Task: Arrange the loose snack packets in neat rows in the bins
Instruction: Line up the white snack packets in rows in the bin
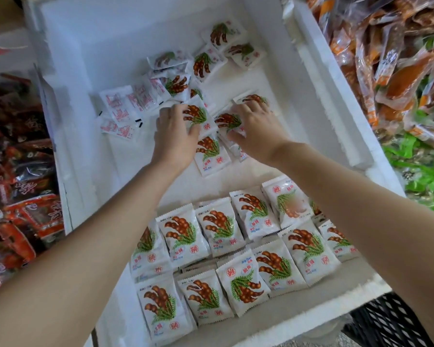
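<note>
A white foam bin (pixel 331 116) holds white snack packets printed with brown pods and green leaves. Several packets stand in neat rows (pixel 236 259) at the bin's near end. Loose packets (pixel 176 78) lie scattered in the middle and toward the far wall, some face down showing red print. My left hand (pixel 173 131) pinches one upright packet (pixel 198 115) between thumb and fingers. Just to its right, my right hand (pixel 254 128) grips another packet (pixel 228 121), fingers curled over its top. A further packet (pixel 211 154) lies flat below both hands.
A bin of red and black snack packs (pixel 15 191) sits on the left. Orange snack packs (pixel 396 61) and green packs (pixel 421 171) fill the right side. A black plastic crate (pixel 386 324) shows at the lower right.
</note>
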A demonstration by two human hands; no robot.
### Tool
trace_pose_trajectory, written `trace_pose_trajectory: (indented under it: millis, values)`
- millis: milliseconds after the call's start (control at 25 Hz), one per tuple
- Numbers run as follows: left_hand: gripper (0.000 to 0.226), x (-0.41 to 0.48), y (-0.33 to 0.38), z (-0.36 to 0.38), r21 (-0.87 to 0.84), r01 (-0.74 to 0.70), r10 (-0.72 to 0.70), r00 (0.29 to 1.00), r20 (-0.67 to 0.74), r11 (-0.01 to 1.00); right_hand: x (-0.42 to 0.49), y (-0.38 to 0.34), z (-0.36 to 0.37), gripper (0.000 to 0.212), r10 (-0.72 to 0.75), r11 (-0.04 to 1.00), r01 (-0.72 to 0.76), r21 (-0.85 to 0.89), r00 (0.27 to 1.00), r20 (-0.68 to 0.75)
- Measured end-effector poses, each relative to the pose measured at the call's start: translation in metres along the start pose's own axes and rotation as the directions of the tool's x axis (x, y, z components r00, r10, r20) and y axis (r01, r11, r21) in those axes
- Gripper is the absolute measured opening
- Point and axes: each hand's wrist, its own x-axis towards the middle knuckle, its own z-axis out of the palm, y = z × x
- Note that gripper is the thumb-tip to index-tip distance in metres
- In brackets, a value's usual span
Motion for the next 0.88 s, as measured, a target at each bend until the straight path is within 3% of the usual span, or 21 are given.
trace_pose_trajectory:
  millis: [80,320,400,520,640,760,880]
  values:
    - [0.052,0.016,0.001,0.002,0.016,0.083,-0.083,0.997,-0.009,0.996,0.007,-0.001,0.005,0.064,0.049,0.998,-0.048,-0.034,0.998,0.025]
    - [0.062,0.021,0.011,0.011,-0.006,0.221,-0.221,0.975,0.009,0.975,0.015,-0.002,0.001,0.083,0.17,0.972,-0.175,0.154,0.984,0.042]
    - [0.06,0.017,0.007,0.013,-0.081,0.233,-0.231,0.972,0.032,0.969,0.013,0.0,0.001,0.078,0.225,0.938,-0.226,0.262,0.974,0.032]
    - [0.047,0.001,0.003,0.012,-0.225,0.185,-0.181,0.983,0.04,0.957,0.004,0.002,0.004,0.048,0.258,0.908,-0.235,0.345,0.966,-0.022]
    - [0.03,-0.018,0.006,0.004,-0.304,0.177,-0.173,0.984,0.039,0.936,-0.007,0.01,0.002,0.031,0.257,0.884,-0.204,0.42,0.964,-0.073]
    - [0.023,-0.034,0.006,-0.012,-0.44,0.212,-0.222,0.975,0.028,0.873,-0.015,0.022,-0.014,0.034,0.305,0.847,-0.225,0.482,0.948,-0.094]
    - [0.012,-0.046,0.007,-0.025,-0.584,0.308,-0.307,0.946,0.104,0.751,-0.024,0.022,-0.032,0.043,0.328,0.737,-0.214,0.641,0.943,-0.063]
